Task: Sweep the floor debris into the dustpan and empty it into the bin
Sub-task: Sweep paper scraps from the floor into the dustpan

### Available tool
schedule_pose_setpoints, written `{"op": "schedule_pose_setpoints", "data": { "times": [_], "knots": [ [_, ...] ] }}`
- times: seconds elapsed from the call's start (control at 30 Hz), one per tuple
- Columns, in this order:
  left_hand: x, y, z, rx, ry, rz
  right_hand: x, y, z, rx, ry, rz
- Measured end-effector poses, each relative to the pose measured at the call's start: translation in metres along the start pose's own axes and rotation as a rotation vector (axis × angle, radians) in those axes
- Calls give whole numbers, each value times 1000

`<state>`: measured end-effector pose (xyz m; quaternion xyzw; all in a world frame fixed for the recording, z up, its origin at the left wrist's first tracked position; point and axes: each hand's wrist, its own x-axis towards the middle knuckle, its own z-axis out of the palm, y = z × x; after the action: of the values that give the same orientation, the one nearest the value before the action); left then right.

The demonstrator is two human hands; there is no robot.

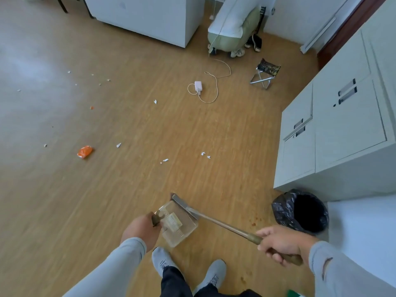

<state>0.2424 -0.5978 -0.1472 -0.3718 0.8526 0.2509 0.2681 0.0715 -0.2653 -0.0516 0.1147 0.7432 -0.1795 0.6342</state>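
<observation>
My left hand (142,229) grips the dark handle of a clear plastic dustpan (179,225), held above the floor in front of my feet. My right hand (282,245) holds the brown handle of a broom (227,227), whose flat head (182,203) lies against the dustpan's far edge. A crumpled orange wrapper (85,151) lies on the wooden floor to the left. Several white paper scraps (205,155) are scattered ahead, with smaller bits (100,82) farther left. The bin (301,213), lined with a black bag, stands to the right of the broom.
Grey metal cabinets (342,129) stand along the right, close behind the bin. A white charger with a looping cable (199,86) and a small folding stool (265,73) lie farther ahead. A person crouches (231,31) by white furniture (150,16) at the back.
</observation>
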Motion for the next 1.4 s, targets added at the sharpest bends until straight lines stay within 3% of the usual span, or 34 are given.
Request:
{"op": "schedule_pose_setpoints", "data": {
  "times": [0.37,0.63,0.93,1.4],
  "knots": [
    [40,31,-56,-67,19,74,-7,-73,-17,69,298,-104],
    [69,98,-86,-96,59,24,26,-116,-111,-36,410,-108],
    [126,175,-95,-98,84,-25,98,-165,-221,-131,386,-53],
    [209,206,-70,-31,11,-69,128,-171,-211,-493,121,82]
  ]
}}
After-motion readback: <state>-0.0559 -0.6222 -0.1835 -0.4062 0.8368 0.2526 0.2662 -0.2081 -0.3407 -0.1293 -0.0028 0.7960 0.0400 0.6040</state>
